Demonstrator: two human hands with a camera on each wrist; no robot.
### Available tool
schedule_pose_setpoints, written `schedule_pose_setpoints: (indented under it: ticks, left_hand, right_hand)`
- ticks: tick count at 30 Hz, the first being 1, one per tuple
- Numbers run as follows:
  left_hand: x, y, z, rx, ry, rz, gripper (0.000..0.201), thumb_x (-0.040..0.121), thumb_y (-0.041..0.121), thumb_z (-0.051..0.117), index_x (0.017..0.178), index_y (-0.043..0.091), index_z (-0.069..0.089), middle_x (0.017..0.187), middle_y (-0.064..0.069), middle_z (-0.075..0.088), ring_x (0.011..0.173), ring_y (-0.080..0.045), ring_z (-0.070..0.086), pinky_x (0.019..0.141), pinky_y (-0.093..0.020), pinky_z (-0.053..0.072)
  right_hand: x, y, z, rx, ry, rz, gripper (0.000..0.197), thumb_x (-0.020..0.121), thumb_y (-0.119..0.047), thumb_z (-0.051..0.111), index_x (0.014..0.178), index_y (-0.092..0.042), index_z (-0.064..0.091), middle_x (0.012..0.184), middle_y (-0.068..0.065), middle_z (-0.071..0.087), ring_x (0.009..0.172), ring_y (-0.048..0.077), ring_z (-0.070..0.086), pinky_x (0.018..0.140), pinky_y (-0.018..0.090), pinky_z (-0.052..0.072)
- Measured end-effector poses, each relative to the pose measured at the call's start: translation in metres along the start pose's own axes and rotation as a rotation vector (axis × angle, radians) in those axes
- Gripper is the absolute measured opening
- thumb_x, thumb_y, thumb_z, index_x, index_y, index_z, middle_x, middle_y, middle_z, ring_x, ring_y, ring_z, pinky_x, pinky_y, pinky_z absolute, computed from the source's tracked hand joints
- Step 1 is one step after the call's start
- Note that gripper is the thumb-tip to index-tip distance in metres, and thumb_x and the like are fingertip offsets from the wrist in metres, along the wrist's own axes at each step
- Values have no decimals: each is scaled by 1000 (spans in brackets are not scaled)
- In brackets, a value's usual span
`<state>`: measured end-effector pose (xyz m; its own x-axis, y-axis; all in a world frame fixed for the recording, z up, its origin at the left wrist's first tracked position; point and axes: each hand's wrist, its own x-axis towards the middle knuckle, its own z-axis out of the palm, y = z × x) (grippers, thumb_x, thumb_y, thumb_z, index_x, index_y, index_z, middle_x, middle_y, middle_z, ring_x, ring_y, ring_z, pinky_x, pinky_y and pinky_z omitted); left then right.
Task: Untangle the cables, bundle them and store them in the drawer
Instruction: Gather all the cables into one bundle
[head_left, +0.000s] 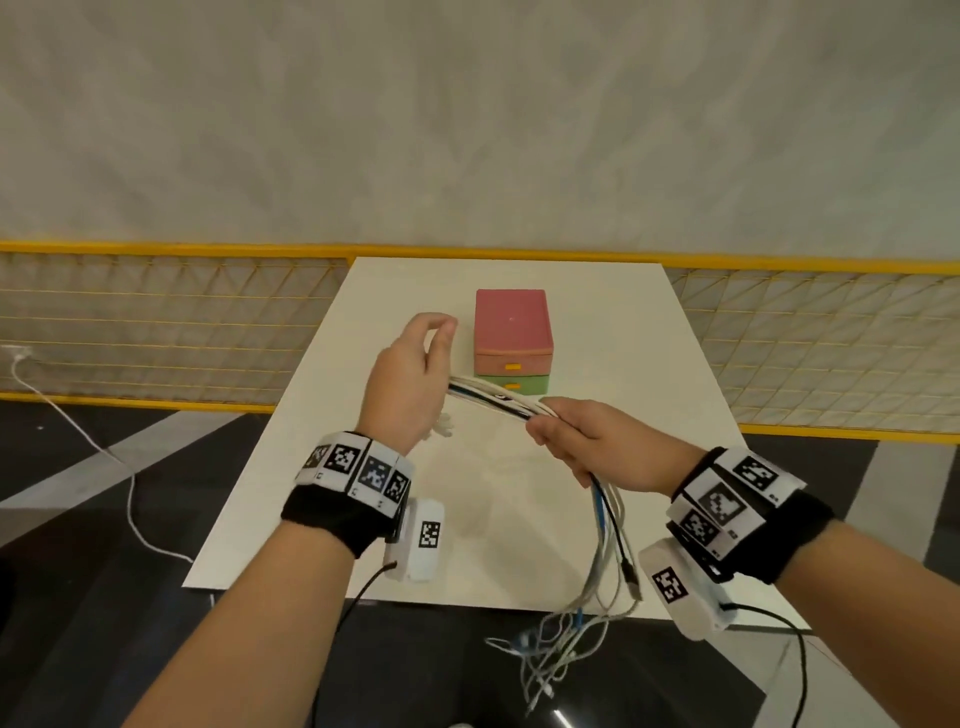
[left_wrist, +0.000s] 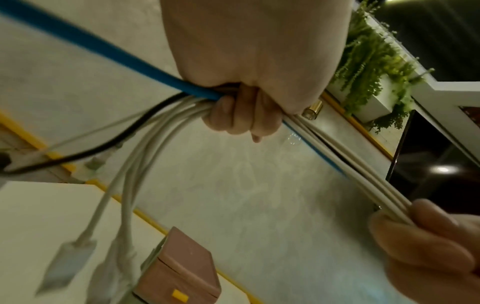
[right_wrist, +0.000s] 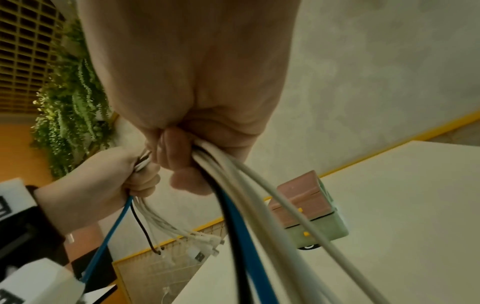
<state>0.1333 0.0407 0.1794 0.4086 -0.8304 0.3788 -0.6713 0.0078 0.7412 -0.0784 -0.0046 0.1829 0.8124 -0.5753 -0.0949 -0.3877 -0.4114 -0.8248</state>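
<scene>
A bundle of cables (head_left: 493, 401), mostly white with one blue and one black, runs taut between my two hands above the white table (head_left: 623, 338). My left hand (head_left: 415, 369) grips one end with its lower fingers (left_wrist: 241, 115) curled round the cables; short plug ends (left_wrist: 64, 265) hang below it. My right hand (head_left: 582, 441) grips the bundle in a fist (right_wrist: 179, 164). The long tails (head_left: 608, 540) drop from it past the table's front edge into a loose tangle (head_left: 550, 654). The drawer box (head_left: 511, 338), pink over green with yellow handles, stands shut just behind the hands.
A yellow mesh fence (head_left: 156, 322) runs behind and beside the table. A white cord (head_left: 130, 499) lies on the dark floor at the left. Hanging green plants (left_wrist: 371, 61) show in the wrist views.
</scene>
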Motion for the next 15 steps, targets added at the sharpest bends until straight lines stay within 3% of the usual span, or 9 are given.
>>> schedule_pose_setpoints:
  ticks: [2, 3, 7, 10, 12, 15]
  left_hand:
    - [1, -3, -2, -28, 58, -11, 25, 101, 31, 42, 114, 20, 61, 66, -5, 59, 46, -9, 44, 52, -24, 41]
    - [3, -6, -3, -59, 94, -35, 23, 101, 29, 43, 112, 20, 61, 68, -3, 59, 48, -8, 44, 54, -25, 42]
    - [10, -27, -12, -129, 139, -201, 22, 100, 27, 42, 106, 20, 62, 60, 2, 48, 52, -18, 42, 62, -41, 50]
    - [7, -34, -11, -39, 82, -256, 26, 101, 24, 39, 100, 18, 64, 73, -3, 61, 66, -26, 57, 70, -41, 51]
    - [8, -34, -8, 213, 55, -124, 26, 101, 20, 41, 105, 14, 66, 93, -9, 68, 82, -30, 63, 74, -36, 46]
    - [3, -5, 2, 330, 60, 371, 29, 100, 21, 43, 111, 11, 68, 112, -6, 67, 106, -23, 60, 94, -35, 38]
  right_hand:
    - [-1, 4, 2, 18, -25, 19, 26, 100, -29, 36, 81, -15, 46, 65, -3, 40, 49, 9, 41, 55, 32, 49]
    - [-3, 8, 3, 34, -39, 40, 27, 100, -30, 35, 82, -13, 46, 64, -4, 39, 48, 8, 41, 57, 33, 50]
    - [-13, 28, 4, 68, -88, 98, 31, 101, -32, 33, 81, -13, 47, 63, -4, 37, 52, 11, 37, 62, 45, 51]
    - [-9, 25, 1, 43, 1, 107, 31, 100, -33, 34, 78, -16, 47, 63, -4, 37, 51, 10, 34, 50, 32, 41]
    - [-3, 18, -4, -13, 78, 69, 31, 100, -32, 34, 77, -16, 47, 61, -7, 38, 48, 5, 32, 49, 22, 34]
    - [9, 2, -6, -190, 88, -30, 29, 100, -28, 34, 75, -19, 45, 63, -10, 41, 52, 3, 40, 54, 13, 34]
